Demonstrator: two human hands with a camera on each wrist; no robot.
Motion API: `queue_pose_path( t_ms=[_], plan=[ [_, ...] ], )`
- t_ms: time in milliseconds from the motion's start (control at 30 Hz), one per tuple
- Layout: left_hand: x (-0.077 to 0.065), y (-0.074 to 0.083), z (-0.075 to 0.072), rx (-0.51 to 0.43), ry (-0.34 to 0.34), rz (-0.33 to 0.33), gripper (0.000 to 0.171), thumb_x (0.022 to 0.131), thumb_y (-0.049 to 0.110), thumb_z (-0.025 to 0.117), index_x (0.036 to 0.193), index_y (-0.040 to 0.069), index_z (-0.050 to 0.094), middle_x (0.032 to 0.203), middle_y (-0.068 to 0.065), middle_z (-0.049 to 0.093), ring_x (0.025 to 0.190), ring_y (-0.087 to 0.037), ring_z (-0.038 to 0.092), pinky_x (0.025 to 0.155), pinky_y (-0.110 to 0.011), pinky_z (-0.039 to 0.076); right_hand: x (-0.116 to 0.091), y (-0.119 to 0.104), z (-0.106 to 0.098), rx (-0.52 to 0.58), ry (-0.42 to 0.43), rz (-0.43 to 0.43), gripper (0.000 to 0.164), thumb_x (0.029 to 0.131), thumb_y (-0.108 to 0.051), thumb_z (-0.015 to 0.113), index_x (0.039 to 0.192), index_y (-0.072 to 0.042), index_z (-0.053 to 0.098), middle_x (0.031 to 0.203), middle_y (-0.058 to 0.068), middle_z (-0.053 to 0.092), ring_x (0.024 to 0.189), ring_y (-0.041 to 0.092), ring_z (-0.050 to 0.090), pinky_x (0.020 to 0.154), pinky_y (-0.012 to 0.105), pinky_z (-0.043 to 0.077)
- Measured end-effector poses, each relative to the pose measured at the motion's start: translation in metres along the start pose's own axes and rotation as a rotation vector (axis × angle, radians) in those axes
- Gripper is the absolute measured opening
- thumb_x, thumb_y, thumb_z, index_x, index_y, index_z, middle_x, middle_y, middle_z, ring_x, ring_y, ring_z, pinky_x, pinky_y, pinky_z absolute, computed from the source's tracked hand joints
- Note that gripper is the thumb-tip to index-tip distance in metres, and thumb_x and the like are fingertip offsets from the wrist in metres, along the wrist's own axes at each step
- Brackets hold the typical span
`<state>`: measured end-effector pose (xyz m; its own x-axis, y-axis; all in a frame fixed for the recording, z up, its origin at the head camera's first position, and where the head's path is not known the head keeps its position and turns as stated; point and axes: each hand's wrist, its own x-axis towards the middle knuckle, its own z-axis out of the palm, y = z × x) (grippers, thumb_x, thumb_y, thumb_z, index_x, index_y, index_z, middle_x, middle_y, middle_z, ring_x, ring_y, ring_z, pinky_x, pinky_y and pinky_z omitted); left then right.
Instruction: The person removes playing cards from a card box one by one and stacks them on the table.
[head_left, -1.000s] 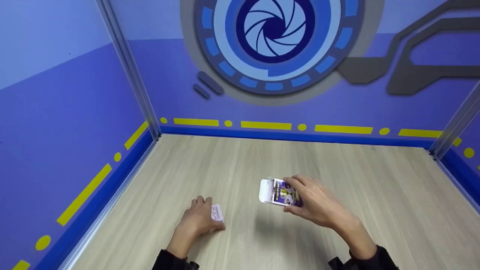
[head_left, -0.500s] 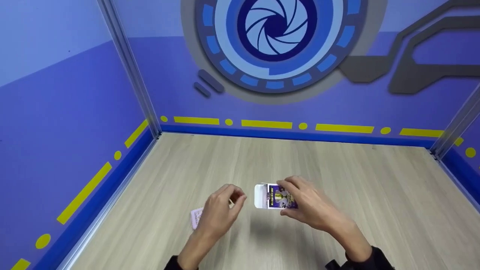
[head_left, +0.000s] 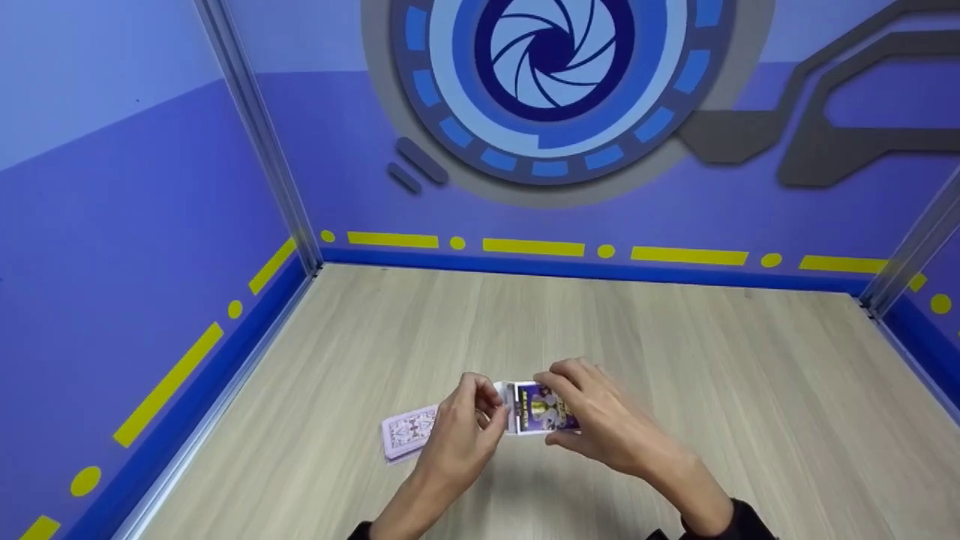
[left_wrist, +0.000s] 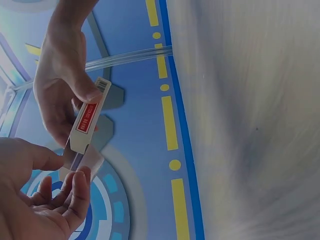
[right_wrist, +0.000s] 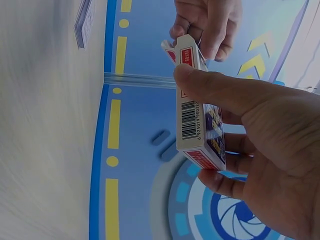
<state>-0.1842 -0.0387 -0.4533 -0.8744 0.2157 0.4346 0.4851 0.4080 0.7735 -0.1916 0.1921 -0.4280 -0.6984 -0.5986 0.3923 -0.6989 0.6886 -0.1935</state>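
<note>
A small purple card box (head_left: 541, 409) with a white open end is held up off the table. My right hand (head_left: 616, 424) grips its closed end, thumb on one narrow side and fingers on the other, as the right wrist view shows. At the open end, my left hand (head_left: 465, 427) has its thumb and curled fingertips at the white flap (left_wrist: 92, 159), pinching at the mouth of the box. What lies inside the box is mostly hidden. A stack of playing cards (head_left: 409, 433) with a pale patterned back lies on the table beside my left hand.
The light wooden table (head_left: 712, 360) is bounded by a blue back wall (head_left: 330, 165) and a side wall (head_left: 135, 247). A metal corner post (head_left: 259, 135) stands where they meet at the left.
My left hand has left the card stack and moved right to the box's open end. My right hand has brought the box slightly left and nearer. More of the stack shows.
</note>
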Motion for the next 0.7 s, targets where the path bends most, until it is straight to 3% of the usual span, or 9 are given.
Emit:
queue_pose_path(
  t_ms=[300, 700],
  plan=[
    [0.0003, -0.0034, -0.0030, -0.052, -0.066, -0.053, 0.023, 0.096, 0.006, 0.072, 0.106, 0.008, 0.051, 0.090, 0.003, 0.060, 0.081, -0.008, 0.059, 0.069, -0.023, 0.054, 0.0008, -0.0079, -0.0005, -0.012, -0.010, -0.037, 0.076, 0.075, -0.031, 0.095, 0.140, -0.017, 0.056, 0.130, 0.001, 0.055, 0.117, 0.016, 0.053, 0.099, 0.041, 0.051],
    [0.0006, -0.0044, -0.0053, -0.144, -0.126, -0.109, 0.024, 0.095, -0.001, 0.069, 0.108, 0.008, 0.051, 0.092, 0.002, 0.062, 0.081, -0.008, 0.061, 0.069, -0.020, 0.052, 0.0009, -0.0108, 0.0014, -0.037, -0.032, -0.044, 0.076, 0.077, -0.032, 0.094, 0.140, -0.017, 0.056, 0.130, -0.001, 0.055, 0.116, 0.016, 0.053, 0.099, 0.041, 0.050]
  ],
)
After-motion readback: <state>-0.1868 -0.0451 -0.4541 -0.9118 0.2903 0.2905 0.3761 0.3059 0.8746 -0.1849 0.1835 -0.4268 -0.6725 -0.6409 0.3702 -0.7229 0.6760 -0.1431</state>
